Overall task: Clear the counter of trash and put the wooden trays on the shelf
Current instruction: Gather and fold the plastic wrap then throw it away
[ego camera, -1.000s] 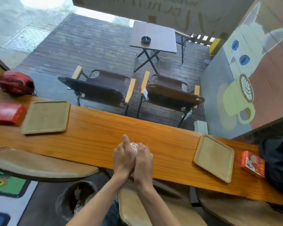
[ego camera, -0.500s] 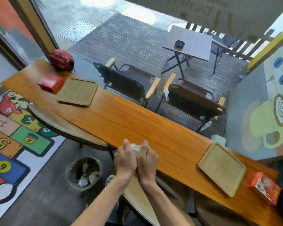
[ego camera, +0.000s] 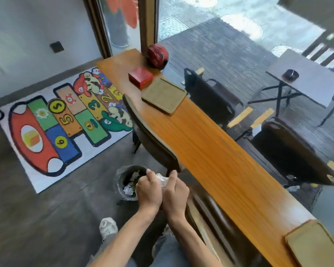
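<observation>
My left hand (ego camera: 148, 190) and my right hand (ego camera: 175, 195) are pressed together around a crumpled clear plastic wrapper (ego camera: 161, 180). They hover off the long wooden counter (ego camera: 210, 151), right beside a dark trash bin (ego camera: 127, 182) on the floor that holds white paper scraps. One wooden tray (ego camera: 164, 95) lies on the counter's far end. A second wooden tray (ego camera: 316, 245) sits at the near right corner, partly cut off by the frame.
A red box (ego camera: 140, 77) and a red round object (ego camera: 157, 56) sit beyond the far tray. Brown stools (ego camera: 152, 139) stand along the counter's near side. A colourful hopscotch mat (ego camera: 62, 120) covers the floor to the left. My shoe (ego camera: 107, 227) is below.
The view has swung left and down. Both hands, still clasped on the wrapper, have left the counter and moved down next to the trash bin.
</observation>
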